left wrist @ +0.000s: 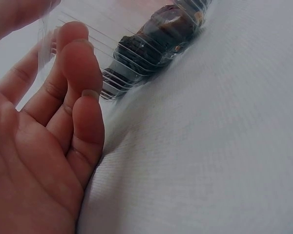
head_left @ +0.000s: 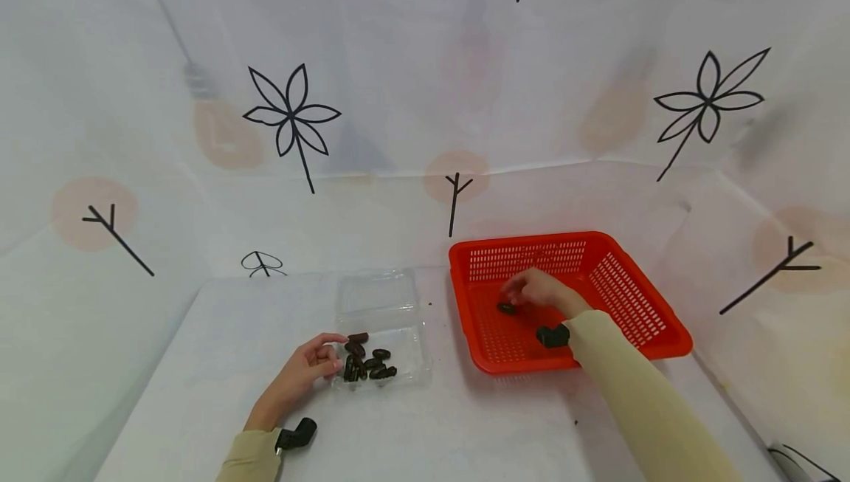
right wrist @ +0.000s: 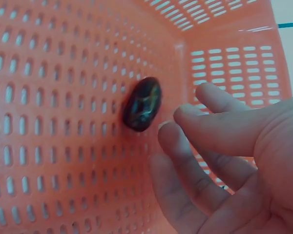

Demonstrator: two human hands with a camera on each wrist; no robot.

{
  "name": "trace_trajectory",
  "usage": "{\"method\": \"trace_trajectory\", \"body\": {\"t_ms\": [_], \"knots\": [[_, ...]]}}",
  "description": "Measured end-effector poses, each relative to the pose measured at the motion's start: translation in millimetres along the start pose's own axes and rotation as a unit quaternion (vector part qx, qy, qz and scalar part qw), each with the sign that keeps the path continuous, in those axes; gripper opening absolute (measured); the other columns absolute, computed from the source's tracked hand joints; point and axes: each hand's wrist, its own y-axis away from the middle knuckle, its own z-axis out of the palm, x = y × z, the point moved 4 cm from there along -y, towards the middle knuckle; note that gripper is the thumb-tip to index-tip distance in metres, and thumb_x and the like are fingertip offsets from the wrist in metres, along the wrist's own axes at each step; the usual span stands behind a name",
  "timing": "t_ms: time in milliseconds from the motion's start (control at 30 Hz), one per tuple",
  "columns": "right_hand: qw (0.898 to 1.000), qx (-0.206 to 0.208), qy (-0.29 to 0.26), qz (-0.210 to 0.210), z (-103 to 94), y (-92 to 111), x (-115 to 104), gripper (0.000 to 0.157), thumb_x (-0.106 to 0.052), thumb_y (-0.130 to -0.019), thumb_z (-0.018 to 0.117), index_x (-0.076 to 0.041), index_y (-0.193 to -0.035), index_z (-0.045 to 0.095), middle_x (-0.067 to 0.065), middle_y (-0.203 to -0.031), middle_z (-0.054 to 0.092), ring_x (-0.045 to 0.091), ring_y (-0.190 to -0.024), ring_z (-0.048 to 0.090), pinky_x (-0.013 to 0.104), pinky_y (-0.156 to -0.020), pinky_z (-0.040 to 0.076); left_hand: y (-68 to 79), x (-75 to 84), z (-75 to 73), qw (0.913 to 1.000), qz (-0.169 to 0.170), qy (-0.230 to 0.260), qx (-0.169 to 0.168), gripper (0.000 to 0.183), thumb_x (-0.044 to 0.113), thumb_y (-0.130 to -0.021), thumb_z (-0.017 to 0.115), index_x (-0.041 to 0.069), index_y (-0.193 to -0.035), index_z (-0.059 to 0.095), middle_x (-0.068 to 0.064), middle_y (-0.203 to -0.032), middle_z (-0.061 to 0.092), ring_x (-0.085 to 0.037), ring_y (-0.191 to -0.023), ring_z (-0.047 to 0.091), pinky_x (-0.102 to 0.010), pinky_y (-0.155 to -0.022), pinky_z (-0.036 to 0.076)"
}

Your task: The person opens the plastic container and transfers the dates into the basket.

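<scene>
My left hand [head_left: 311,362] is at the left rim of a clear plastic box [head_left: 408,345], thumb and forefinger about its thin wall and the other fingers curled beside it. Glossy dark brown dates [head_left: 356,366] lie in the left part of this box; the left wrist view shows some dates [left wrist: 158,34] through the ribbed plastic. Inside a red plastic basket [head_left: 478,305], my right hand [head_left: 541,290] hangs with loosely bent fingers and nothing between them. One dark date [right wrist: 142,104] is on the slotted basket floor, just beyond its fingertips.
The box's clear lid [head_left: 378,294] lies folded back behind it. A white cloth [head_left: 425,430] covers the table, and a white sheet [head_left: 398,98] with drawn flowers hangs at the back and sides. The basket has raised, slotted walls.
</scene>
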Motion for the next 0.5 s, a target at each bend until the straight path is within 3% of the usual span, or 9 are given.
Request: {"method": "trace_trajectory", "body": {"t_ms": [233, 500], "knots": [[0.999, 0.008, -0.017, -0.042, -7.2, 0.5, -13.0, 0.035, 0.000, -0.096, 0.057, -0.001, -0.130, 0.064, 0.015, -0.120, 0.066, 0.026, -0.102, 0.061, 0.044, -0.092, 0.050, -0.3, 1.3, -0.1, 1.0000, 0.005, -0.001, -0.002, 0.045, 0.008, -0.096, 0.065, -0.006, -0.135, 0.049, 0.000, -0.083, 0.059, -0.012, -0.070, 0.055, -0.027, -0.066, 0.048], [0.996, -0.001, -0.041, -0.085, -4.8, 5.1, -48.6, 0.035, -0.007, -0.097, 0.062, -0.004, -0.132, 0.063, 0.018, -0.126, 0.063, 0.033, -0.113, 0.059, 0.044, -0.095, 0.050, -0.7, 0.0, -0.6, 1.0000, 0.002, 0.002, -0.002, 0.045, 0.005, -0.095, 0.065, -0.008, -0.135, 0.048, 0.000, -0.082, 0.057, -0.013, -0.070, 0.054, -0.027, -0.068, 0.048]]}}
